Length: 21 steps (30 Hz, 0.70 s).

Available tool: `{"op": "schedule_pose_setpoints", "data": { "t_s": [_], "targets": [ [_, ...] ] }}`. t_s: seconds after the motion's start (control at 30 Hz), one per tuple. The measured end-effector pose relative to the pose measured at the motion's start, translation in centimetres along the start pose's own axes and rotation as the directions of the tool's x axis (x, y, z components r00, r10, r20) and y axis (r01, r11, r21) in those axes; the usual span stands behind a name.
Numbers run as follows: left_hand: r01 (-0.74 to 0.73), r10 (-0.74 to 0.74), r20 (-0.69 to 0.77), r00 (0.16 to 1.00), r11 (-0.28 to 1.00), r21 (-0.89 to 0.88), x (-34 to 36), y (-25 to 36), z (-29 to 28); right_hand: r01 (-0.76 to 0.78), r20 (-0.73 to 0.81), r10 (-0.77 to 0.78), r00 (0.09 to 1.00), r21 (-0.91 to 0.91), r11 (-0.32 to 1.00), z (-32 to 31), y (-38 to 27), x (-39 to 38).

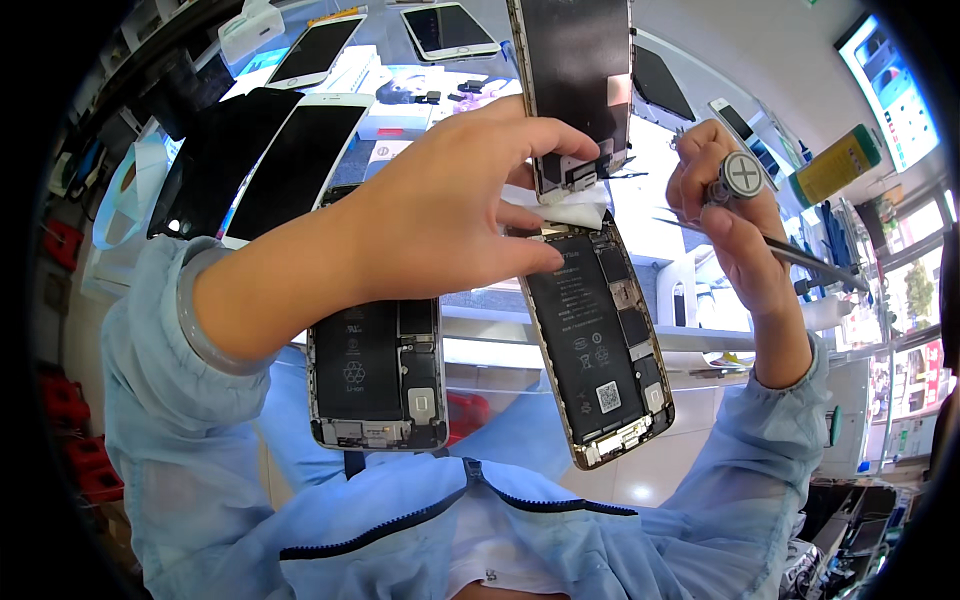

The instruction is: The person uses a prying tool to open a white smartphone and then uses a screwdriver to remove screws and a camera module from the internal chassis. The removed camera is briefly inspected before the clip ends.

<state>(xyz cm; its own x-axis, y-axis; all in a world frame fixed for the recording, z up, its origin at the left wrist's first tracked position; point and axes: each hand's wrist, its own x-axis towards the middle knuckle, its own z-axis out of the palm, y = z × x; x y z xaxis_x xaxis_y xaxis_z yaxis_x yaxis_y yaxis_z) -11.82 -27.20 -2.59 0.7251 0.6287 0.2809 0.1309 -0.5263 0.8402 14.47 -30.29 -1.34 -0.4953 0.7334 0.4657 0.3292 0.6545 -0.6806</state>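
Note:
An opened phone [600, 340] lies in front of me, its black battery and metal parts bare. Its detached-looking screen panel [580, 80] stands raised at the far end, back side toward me. My left hand [470, 190] holds the panel's lower end with the fingers, while the thumb rests on the phone's battery. A piece of white material [575, 213] sits between panel and phone. To the right, my right hand [735, 215] is closed around a screwdriver [741, 175] with a cross on its round cap, and a thin metal tool, apparently tweezers [815, 264], in the same grip.
Left of the phone lies a second opened phone [375, 370], partly under my left forearm. White-framed phone screens [300, 155] and a black panel [215, 150] lie farther left. More phones [448, 30] are at the back. A yellow-green bottle [838, 166] stands at the right.

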Motion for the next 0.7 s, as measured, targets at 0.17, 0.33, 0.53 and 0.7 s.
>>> {"op": "schedule_pose_setpoints", "data": {
  "t_s": [0.17, 0.33, 0.53, 0.7],
  "targets": [
    [-0.076, 0.086, -0.036, 0.996, 0.976, 0.206, 0.2, -0.4, -0.4, -0.118, -0.125, 0.118, 0.985, 0.009, 0.993, 1.0, -0.7, -0.2],
    [-0.052, 0.064, -0.036, 0.997, 0.961, 0.273, 0.1, 0.0, -0.6, -0.059, -0.024, 0.059, 0.998, -0.016, 0.998, 1.2, -0.6, 0.1],
    [-0.102, 0.109, -0.033, 0.994, 0.980, 0.168, -0.4, 0.2, -0.1, 0.044, 0.040, -0.040, 0.998, -0.122, 0.992, 0.9, -0.6, 0.0],
    [-0.097, 0.103, -0.020, 0.994, 0.975, 0.200, -0.5, -0.1, 0.0, 0.044, 0.018, -0.043, 0.999, -0.013, 0.999, 1.3, -0.5, 0.2]
  ]
}}
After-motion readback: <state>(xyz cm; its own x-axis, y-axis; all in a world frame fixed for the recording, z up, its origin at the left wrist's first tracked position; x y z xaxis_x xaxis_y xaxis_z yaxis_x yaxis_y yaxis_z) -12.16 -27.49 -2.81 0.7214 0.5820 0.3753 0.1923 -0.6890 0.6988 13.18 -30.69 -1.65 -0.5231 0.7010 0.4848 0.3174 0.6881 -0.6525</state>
